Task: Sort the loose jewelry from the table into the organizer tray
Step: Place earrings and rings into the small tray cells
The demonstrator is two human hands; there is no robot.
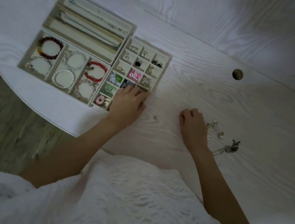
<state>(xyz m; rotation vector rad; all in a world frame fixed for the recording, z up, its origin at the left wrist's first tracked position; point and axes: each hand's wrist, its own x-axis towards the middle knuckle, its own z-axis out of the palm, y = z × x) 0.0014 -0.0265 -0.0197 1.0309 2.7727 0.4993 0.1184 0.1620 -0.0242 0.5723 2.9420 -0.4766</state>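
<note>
White wood-grain table (pixel 215 88) fills my head view, dim and a little soft, with the organizer tray (pixel 169 58) set toward its left side. Most of the sorting looks done: chains lie in the long slots, the bead bracelets (pixel 49 49) sit in the wide compartments, and nearly every small square of the grid holds earrings or charms.

My left hand (pixel 127 104) rests over the near right corner of that grid, fingers fairly straight and spread, their tips at a square on the near edge; whether I have just let something go there I cannot tell, since the hand hides it.

My right hand (pixel 193 123) rests on the table with fingers curled under, possibly pinching a small piece. Just beside it lie the loose earrings (pixel 215 128) and a chain necklace (pixel 228 147), not yet sorted.
</note>
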